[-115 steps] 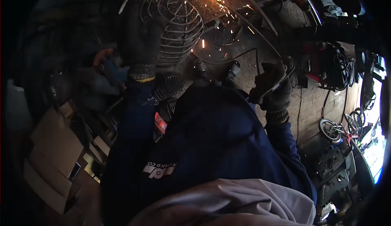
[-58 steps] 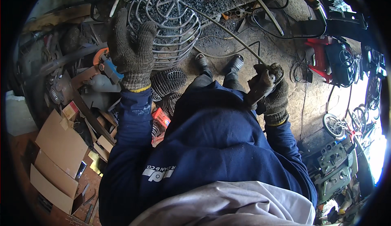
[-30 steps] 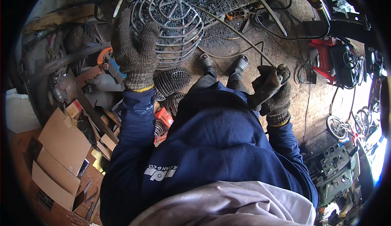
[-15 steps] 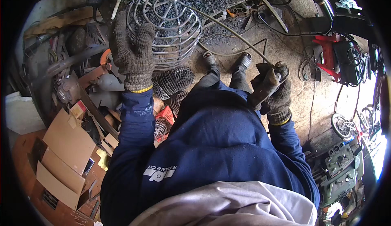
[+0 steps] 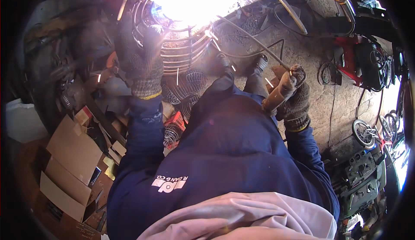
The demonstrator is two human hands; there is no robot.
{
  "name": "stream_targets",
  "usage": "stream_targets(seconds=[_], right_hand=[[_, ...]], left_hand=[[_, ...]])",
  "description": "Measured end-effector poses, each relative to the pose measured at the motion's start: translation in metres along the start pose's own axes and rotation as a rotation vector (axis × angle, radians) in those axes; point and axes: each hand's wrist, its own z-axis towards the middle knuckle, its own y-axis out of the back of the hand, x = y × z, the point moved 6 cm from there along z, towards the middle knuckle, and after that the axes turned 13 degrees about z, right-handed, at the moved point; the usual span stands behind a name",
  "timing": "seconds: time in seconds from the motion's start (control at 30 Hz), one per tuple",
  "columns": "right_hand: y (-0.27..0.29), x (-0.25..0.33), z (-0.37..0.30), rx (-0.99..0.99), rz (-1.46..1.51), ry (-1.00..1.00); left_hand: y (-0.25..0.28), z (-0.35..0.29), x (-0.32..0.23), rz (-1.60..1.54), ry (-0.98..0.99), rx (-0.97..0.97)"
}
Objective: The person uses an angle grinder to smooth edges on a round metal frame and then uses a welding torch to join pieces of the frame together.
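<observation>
My right hand, in a dark knitted glove, is closed around a worn welding electrode holder. A long thin welding electrode slants from it up and left into a white glare. Under that glare sits a round cage of bent metal wire, its upper part washed out. On the cage's left side is my gloved left hand, thumb and fingers on either side of the wire rings. Its fingertips are dim and partly hidden in the glare and shadow. Bright sparks fly below the cage.
More coiled wire pieces lie on the floor below the cage, beside a red crate. Metal scrap and an open cardboard box are at left. A red stool, a bicycle and a green machine stand at right.
A blinding welding arc with flying sparks has appeared at the electrode's far end on the cage. The surroundings look darker. Both hands have stayed nearly in place.
</observation>
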Motion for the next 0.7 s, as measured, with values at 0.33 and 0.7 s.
stream_targets(seconds=[0.33, 0.7], right_hand=[[-0.001, 0.003, 0.001, -0.008, 0.156, -0.195], [-0.016, -0.044, -0.019, -0.138, 0.581, -0.568]], left_hand=[[0.004, 0.004, -0.005, -0.009, -0.011, 0.060], [0.006, 0.004, -0.007, -0.049, -0.050, -0.001]])
